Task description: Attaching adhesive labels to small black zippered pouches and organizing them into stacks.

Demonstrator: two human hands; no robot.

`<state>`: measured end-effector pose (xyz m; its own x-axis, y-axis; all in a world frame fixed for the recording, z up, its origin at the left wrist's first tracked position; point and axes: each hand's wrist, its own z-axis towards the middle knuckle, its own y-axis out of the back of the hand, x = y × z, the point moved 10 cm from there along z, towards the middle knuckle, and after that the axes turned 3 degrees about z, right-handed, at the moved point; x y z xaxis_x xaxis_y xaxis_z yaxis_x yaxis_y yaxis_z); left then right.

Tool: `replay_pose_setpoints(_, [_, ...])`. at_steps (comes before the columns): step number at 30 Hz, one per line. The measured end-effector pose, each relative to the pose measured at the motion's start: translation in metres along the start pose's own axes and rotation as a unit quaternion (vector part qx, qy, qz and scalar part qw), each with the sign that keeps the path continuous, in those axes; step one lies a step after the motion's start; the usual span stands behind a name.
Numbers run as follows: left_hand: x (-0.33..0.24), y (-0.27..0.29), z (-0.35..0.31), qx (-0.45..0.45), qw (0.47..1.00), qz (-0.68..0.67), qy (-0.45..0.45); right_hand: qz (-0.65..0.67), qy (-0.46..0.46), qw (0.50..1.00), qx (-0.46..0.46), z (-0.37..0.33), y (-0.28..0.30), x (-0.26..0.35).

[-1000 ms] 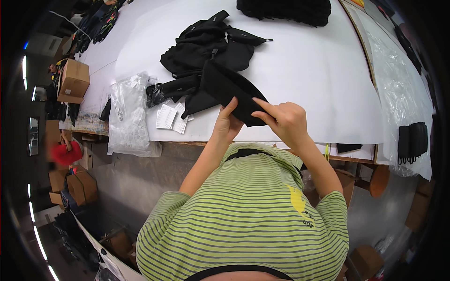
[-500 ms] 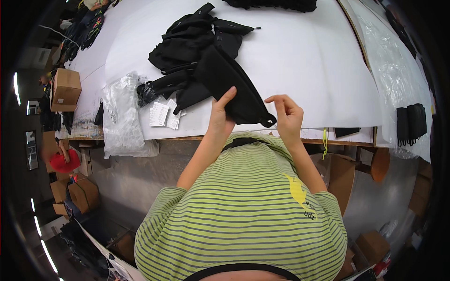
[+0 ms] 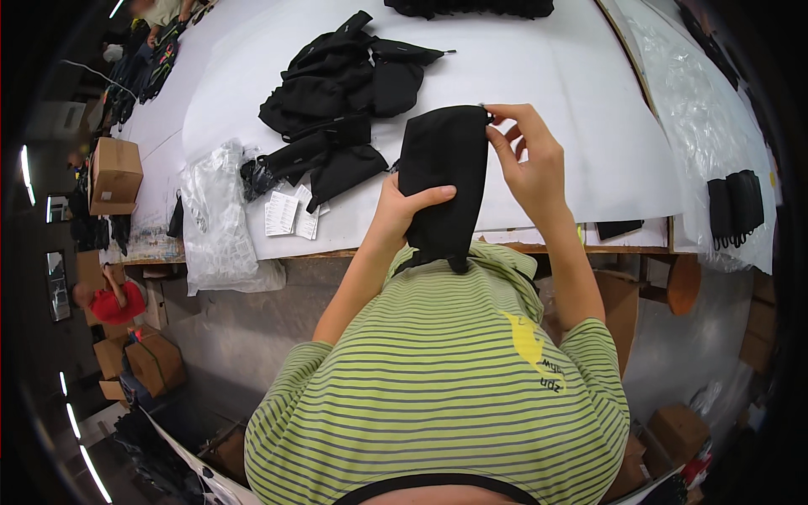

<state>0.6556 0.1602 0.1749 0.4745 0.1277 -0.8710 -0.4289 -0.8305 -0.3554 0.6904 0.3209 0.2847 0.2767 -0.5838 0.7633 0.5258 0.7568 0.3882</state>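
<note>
A black fabric pouch (image 3: 442,151) is held up over the table's near edge, its lower end close to my shirt. My left hand (image 3: 400,206) grips it from the left, thumb flat across the front and fingers hidden behind. At the pouch's upper right corner, my right hand (image 3: 537,164) pinches with thumb and forefinger; a small bit there is too tiny to make out. Beyond and to the left lies a loose pile of similar black pouches (image 3: 324,97). White printed slips (image 3: 282,215) rest at the near side of that pile.
A clear plastic bag (image 3: 220,210) drapes over the near table edge at left. Stacked black pouches (image 3: 736,206) lie on plastic sheeting (image 3: 682,109) at right, and more black goods (image 3: 471,7) at the far edge. A cardboard box (image 3: 115,172) and a person in red (image 3: 116,301) are leftward.
The pouch has swung from slanting to nearly upright. My right hand has moved up and away from me, from beside its lower end to its upper right corner. My left hand keeps hold.
</note>
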Motion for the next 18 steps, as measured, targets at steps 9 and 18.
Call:
replay_pose_setpoints(9, [0.021,0.002,0.005,-0.017,0.998,-0.043,0.044,-0.121,0.058,0.991,0.025,-0.004,-0.009,-0.001])
replay_pose_setpoints(18, [0.014,0.040,0.028,-0.051,0.979,-0.185,0.067,-0.044,0.145,0.950,0.272,-0.050,-0.053,0.050])
